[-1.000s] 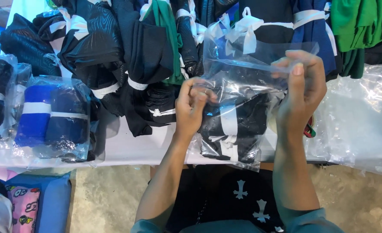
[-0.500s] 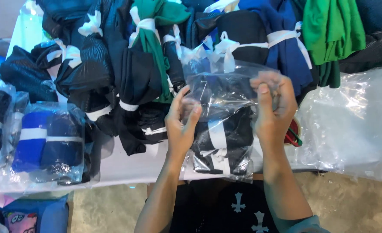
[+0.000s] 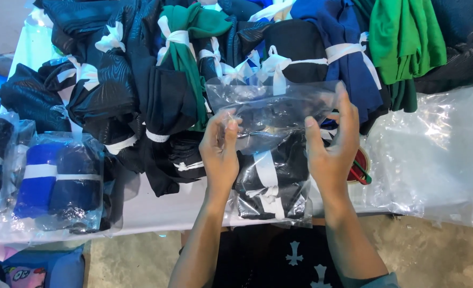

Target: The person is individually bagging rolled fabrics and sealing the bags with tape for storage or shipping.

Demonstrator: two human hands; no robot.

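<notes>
The clear plastic bag (image 3: 271, 154) lies at the desk's (image 3: 156, 205) near edge, stuffed with dark rolled cloth (image 3: 279, 165) tied with white strips. Left hand (image 3: 220, 152) and right hand (image 3: 332, 144) each pinch the bag's loose open top, 1 at each side. The bag looks light, soft and slippery; its thin film would likely stretch or slide, so a grip at the 2 upper corners seems best, or underneath the cloth.
</notes>
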